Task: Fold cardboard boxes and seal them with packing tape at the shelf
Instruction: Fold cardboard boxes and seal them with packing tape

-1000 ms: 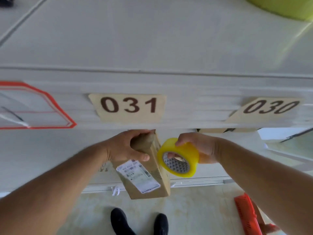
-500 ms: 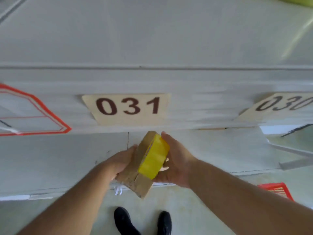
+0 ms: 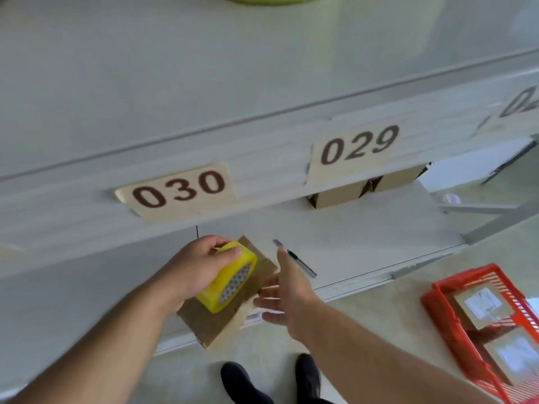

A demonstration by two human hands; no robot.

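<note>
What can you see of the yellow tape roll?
The yellow tape roll is glossy translucent yellow with a patterned grey-white core face turned toward the camera. It lies tilted against the top of the cardboard box. The left hand grips it from above, fingers curled over its rim. The right hand is apart from it.

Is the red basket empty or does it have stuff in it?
Not empty. The red basket on the floor holds brown boxes with white labels.

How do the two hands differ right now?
The left hand is curled round the yellow tape roll, holding it against the cardboard box; the right hand grips nothing. The left hand's fingers wrap tight; the right hand's are spread and straight, beside the box near the black pen. Both are bare and sit below the shelf edge.
</note>
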